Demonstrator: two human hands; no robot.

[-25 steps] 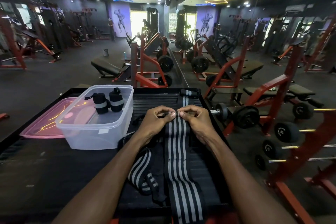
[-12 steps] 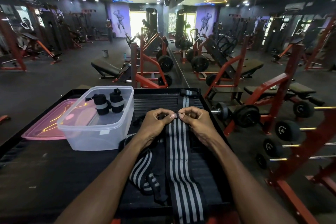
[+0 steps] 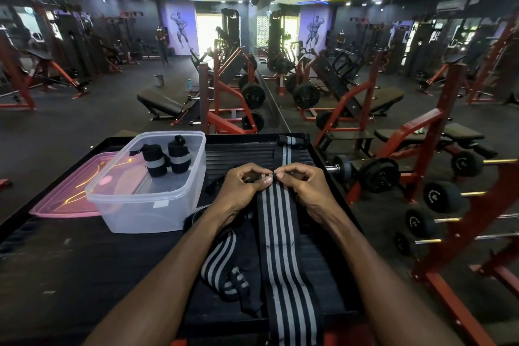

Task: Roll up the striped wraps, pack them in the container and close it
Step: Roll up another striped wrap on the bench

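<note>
Both hands, left hand (image 3: 241, 191) and right hand (image 3: 304, 191), pinch the far end of a striped wrap (image 3: 283, 255) lying lengthwise on the table (image 3: 84, 261), apparently to start rolling it, beside the open container (image 3: 146, 205) at left.

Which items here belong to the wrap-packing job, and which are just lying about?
Job: striped wrap pinched by left hand and right hand; second wrap; clear container with two rolled wraps; pink lid.
Lying about: dumbbells; weight benches.

Single head-worn wide-angle view, facing forward and down, close over the black table (image 3: 84, 261)
</note>
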